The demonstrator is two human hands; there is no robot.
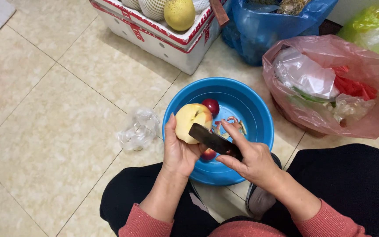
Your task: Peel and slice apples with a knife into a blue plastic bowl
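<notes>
- The left hand [178, 151] is wrapped around a big apple [192, 122]. The apple is mostly peeled and pale yellow, with a bit of red skin left on top.
- The right hand [253, 160] is closed tight on the handle of a dark knife [211, 139]. The flat blade lies against the apple's lower right side.
- Both hands are held over a round blue bowl [251, 101] that sits on the tiled floor [58, 131].
- Inside the bowl, just past the apple, is a small dark red fruit [211, 105]. Another red fruit [209, 154] peeks out under the knife. Thin curls of peel [235, 124] lie in the bowl just beyond the right hand's fingers.
- Left of the left hand, on the floor beside the bowl, is a crumpled bit of clear plastic [139, 128].
- Far ahead of the hands is a white foam box [154, 41] with red tape along its rim. A yellow pear [179, 14] sits in it, next to fruit wrapped in white net.
- Right of the box is a blue plastic bag [259, 30]. What is inside is hard to tell.
- Right of the right hand, touching the bowl's far side, is a pink see-through bag [365, 109]. It holds clear plastic packs and something red and green.
- Behind it, in the corner, is a green and yellow bag [376, 26].
</notes>
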